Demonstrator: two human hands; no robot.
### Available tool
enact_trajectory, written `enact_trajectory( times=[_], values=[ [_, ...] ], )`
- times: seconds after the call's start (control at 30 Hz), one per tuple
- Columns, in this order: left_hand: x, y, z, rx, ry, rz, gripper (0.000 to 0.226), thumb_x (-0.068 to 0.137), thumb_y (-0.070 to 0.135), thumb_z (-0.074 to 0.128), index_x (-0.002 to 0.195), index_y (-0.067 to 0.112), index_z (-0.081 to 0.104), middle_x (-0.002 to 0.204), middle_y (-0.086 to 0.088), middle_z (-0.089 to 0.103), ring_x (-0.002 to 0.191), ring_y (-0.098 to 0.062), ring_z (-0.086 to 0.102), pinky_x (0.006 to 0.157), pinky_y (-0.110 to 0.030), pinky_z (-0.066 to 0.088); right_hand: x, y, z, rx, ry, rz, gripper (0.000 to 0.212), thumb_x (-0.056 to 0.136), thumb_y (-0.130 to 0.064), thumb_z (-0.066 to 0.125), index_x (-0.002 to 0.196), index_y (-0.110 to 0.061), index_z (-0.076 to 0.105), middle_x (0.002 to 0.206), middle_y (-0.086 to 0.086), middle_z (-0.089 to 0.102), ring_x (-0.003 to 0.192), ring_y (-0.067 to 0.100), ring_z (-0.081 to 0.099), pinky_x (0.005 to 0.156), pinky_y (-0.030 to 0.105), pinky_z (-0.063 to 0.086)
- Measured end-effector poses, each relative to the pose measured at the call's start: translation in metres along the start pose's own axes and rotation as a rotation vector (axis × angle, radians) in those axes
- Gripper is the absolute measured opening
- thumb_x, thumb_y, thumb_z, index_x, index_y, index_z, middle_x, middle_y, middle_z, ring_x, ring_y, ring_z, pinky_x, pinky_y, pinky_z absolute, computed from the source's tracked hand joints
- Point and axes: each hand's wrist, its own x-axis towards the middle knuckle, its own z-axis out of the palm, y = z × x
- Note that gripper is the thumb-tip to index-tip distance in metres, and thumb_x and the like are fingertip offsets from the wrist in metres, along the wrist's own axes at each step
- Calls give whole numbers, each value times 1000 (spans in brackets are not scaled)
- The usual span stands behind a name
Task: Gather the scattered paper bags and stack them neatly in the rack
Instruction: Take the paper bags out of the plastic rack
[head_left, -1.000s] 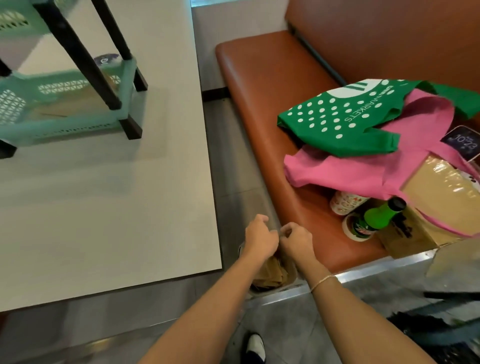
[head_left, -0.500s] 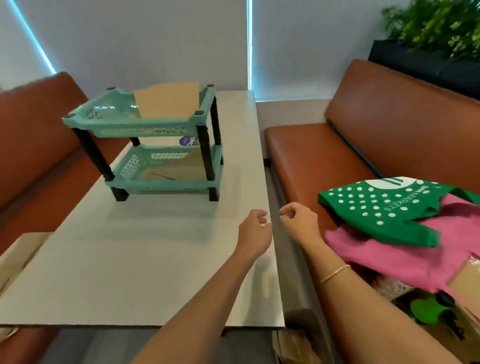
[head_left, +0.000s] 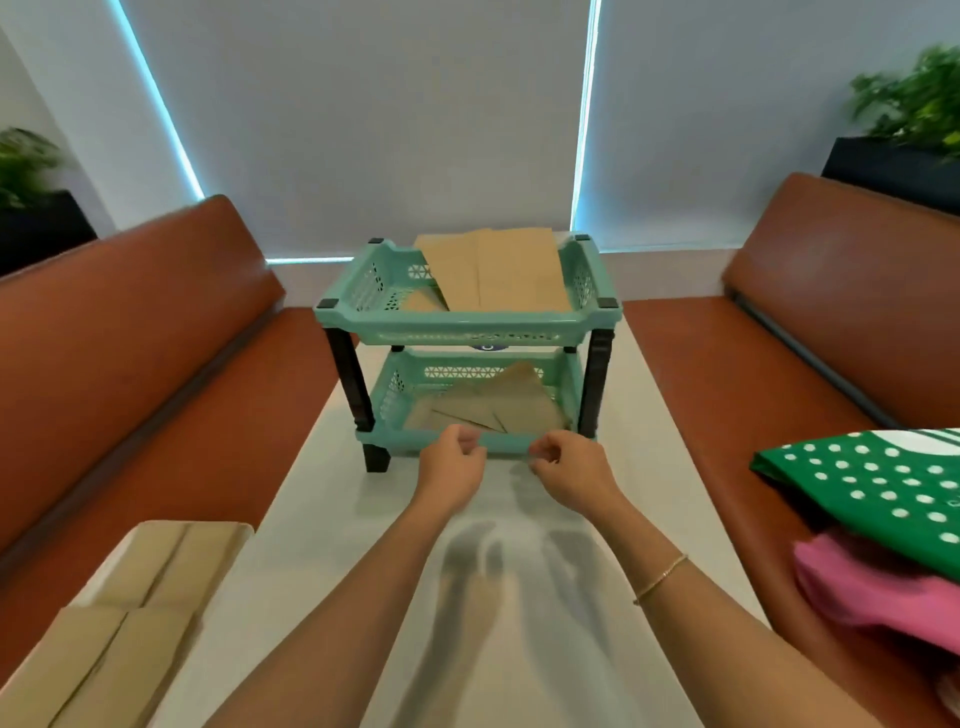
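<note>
Hovering just in front of the rack (head_left: 467, 332) at twelve o'clock, you are keeping your left hand (head_left: 451, 474) and right hand (head_left: 569, 475) loosely curled, with nothing visibly gripped in either. Paper bags are lying in the top tier (head_left: 493, 270) and, untidily, in the bottom tier (head_left: 488, 408). More loose bags (head_left: 130, 608) are waiting on the table (head_left: 332, 561) at seven o'clock, probably needing gathering next.
</note>
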Motion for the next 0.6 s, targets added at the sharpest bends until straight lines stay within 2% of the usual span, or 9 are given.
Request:
enact_trajectory(
  times=[0.17,0.3,0.37,0.47,0.53,0.6],
  values=[
    [42,-28,-35,48,-59,-2,29,92,15,50,121,15,57,122,-2,61,109,-17,57,87,-23,42,24,-32,44,8,12,66,24,88,-11,56,109,-12,67,104,7,69,97,21,62,74,18,39],
    [69,-40,-48,32,-87,6,27,93,10,49,119,10,57,119,-7,61,105,-18,56,81,-20,42,46,-46,61,-29,15,96,21,90,-12,55,110,-11,64,109,5,67,101,22,61,71,18,37],
    [80,-40,-52,46,-98,16,28,94,10,48,121,10,56,120,-5,60,102,-15,55,81,-19,41,64,-50,61,-18,40,140,21,90,-12,56,109,-11,63,112,7,65,103,22,60,79,21,43],
    [103,-36,-52,33,-108,-6,28,95,12,47,122,14,54,123,-1,59,96,-10,51,78,-18,40,92,-53,51,-93,96,221,29,89,-18,59,117,-16,59,122,4,58,113,22,55,95,28,43],
    [116,-30,-52,31,-107,-48,29,96,13,46,125,15,52,126,0,57,101,-13,53,78,-19,41,113,-50,43,-220,90,241,38,89,-19,57,126,-14,53,129,5,55,120,22,52,101,28,39],
    [128,-25,-51,81,-97,-73,31,95,13,47,126,14,51,129,-3,55,112,-18,55,87,-22,43,129,-48,37,-361,46,289,45,89,-25,57,131,-10,49,131,7,54,124,23,50,104,29,38]
  ],
)
